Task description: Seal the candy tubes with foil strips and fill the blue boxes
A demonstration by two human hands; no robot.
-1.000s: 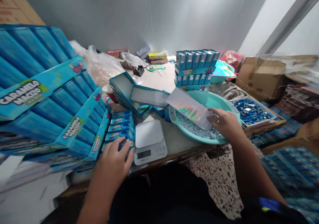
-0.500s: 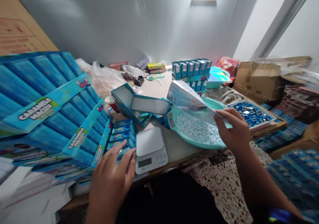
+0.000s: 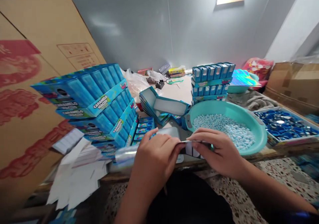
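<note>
Pinching: left hand (image 3: 156,161) and right hand (image 3: 216,149), fingers curled together, hold a holographic foil sheet (image 3: 124,155) above the table edge.
Hidden: foil's middle, behind the fingers.
Label: "CARAMELO" on blue display boxes (image 3: 101,102); the next word is unclear.
Beside: teal basin (image 3: 259,141) of pale blue candies (image 3: 221,129).

And there it is: the left hand (image 3: 156,161) and right hand (image 3: 216,149) pinching a holographic foil bag (image 3: 124,154) between them! The left hand sits right over a white scale (image 3: 171,132), the right just before a teal basin (image 3: 259,141) heaped with pale blue candies (image 3: 224,129). Blue Caramelo Macho boxes (image 3: 99,98) stack up left, a tray of blue discs (image 3: 284,122) sits right!
</note>
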